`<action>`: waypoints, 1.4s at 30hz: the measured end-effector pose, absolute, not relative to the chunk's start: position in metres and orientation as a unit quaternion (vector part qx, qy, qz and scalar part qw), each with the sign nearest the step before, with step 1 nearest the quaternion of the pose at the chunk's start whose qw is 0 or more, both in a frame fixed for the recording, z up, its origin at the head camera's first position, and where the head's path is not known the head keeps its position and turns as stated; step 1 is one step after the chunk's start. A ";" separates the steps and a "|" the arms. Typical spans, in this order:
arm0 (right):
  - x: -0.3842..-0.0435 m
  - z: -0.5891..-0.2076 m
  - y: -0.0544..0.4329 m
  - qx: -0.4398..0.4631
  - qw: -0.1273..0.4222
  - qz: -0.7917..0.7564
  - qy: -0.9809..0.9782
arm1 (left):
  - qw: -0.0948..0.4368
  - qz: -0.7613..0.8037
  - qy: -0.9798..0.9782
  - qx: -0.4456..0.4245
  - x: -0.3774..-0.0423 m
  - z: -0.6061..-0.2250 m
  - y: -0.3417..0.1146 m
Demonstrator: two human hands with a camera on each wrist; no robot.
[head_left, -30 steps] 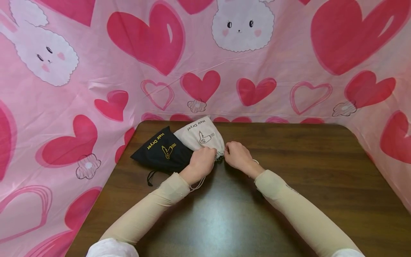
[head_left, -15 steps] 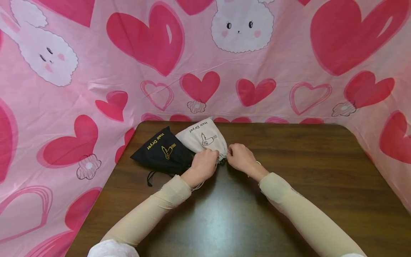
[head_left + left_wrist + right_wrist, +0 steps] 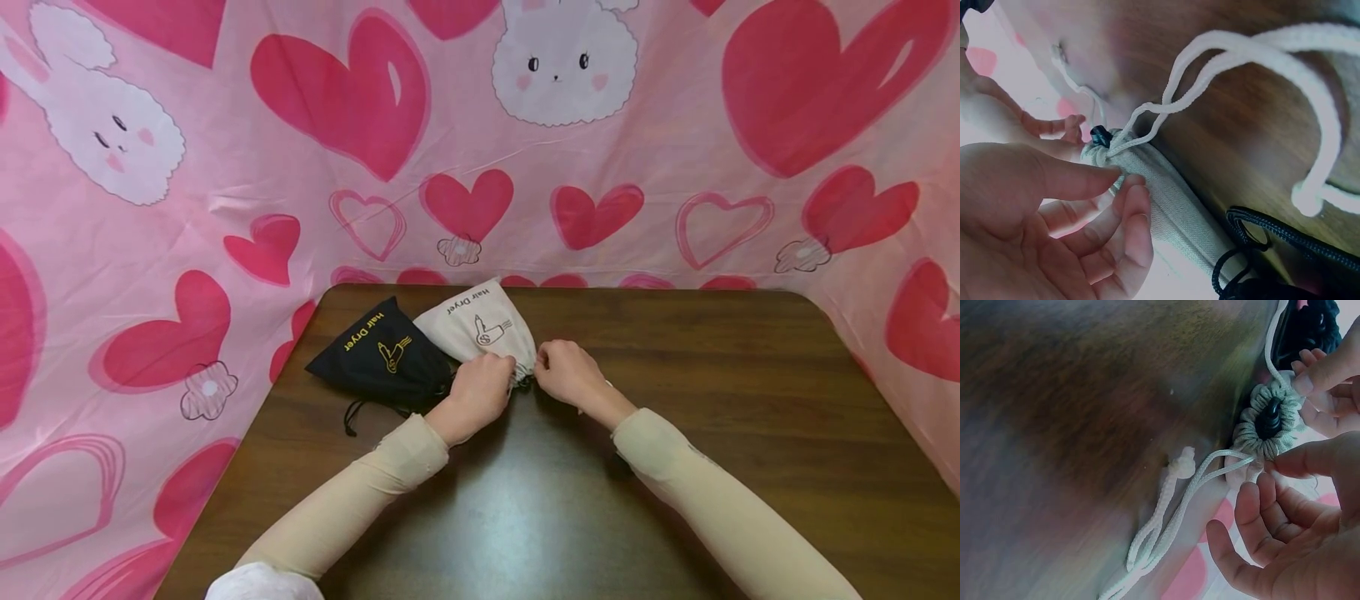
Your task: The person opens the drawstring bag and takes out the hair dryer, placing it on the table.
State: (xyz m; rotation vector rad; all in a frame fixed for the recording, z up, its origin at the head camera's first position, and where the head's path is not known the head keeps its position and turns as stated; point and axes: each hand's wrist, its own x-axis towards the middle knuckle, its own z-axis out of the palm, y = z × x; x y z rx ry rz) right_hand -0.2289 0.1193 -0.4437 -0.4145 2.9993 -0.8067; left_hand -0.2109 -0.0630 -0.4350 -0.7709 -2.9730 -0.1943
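A light drawstring bag (image 3: 480,325) with "Hair Dryer" lettering lies at the table's far side, its mouth gathered toward me. Thumb and fingers of my left hand (image 3: 480,387) pinch the cloth on one side of that mouth. On the opposite side my right hand (image 3: 572,373) pinches its edge near where the white cord (image 3: 1179,494) comes out. Puckered folds ring a small hole, and a black ribbed piece (image 3: 1269,419) shows inside it. Another white cord loop (image 3: 1222,47) trails from the left side of the mouth.
A black drawstring bag (image 3: 382,358) with yellow "Hair Dryer" print lies left of the light one, partly against it. Its black cord (image 3: 1285,231) loops onto the wooden table (image 3: 712,417). A pink curtain (image 3: 615,158) with hearts and rabbits stands behind.
Both hands and the light bag have shifted slightly to the right and toward me. The hands keep their places at the bag's mouth. The black bag stays where it was.
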 end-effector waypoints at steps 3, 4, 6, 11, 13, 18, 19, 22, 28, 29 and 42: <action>-0.227 -0.443 0.122 -0.131 0.007 -0.263 0.956 | 0.034 -0.066 -0.964 -0.254 -0.208 -0.435 -0.062; -0.226 -0.443 0.122 -0.131 0.007 -0.265 0.955 | 0.035 -0.066 -0.964 -0.255 -0.208 -0.435 -0.062; -0.225 -0.443 0.124 -0.132 0.006 -0.270 0.954 | 0.037 -0.065 -0.964 -0.257 -0.206 -0.435 -0.061; -0.222 -0.444 0.128 -0.131 0.005 -0.277 0.952 | 0.039 -0.058 -0.963 -0.260 -0.203 -0.435 -0.059; -0.221 -0.444 0.130 -0.129 0.007 -0.279 0.952 | 0.039 -0.055 -0.963 -0.262 -0.202 -0.435 -0.058; -0.219 -0.443 0.132 -0.127 0.015 -0.284 0.950 | 0.039 -0.054 -0.961 -0.267 -0.200 -0.435 -0.057; -0.218 -0.442 0.132 -0.127 0.016 -0.284 0.950 | 0.037 -0.055 -0.961 -0.268 -0.200 -0.435 -0.057; -0.217 -0.441 0.133 -0.126 0.018 -0.284 0.950 | 0.033 -0.059 -0.961 -0.267 -0.199 -0.435 -0.057; -0.215 -0.440 0.135 -0.127 0.016 -0.283 0.950 | 0.030 -0.062 -0.961 -0.268 -0.198 -0.436 -0.057; -0.215 -0.440 0.135 -0.127 0.017 -0.283 0.950 | 0.031 -0.063 -0.961 -0.269 -0.198 -0.436 -0.057; -0.217 -0.442 0.141 -0.147 0.027 -0.325 0.934 | 0.025 -0.150 -0.956 -0.253 -0.197 -0.439 -0.064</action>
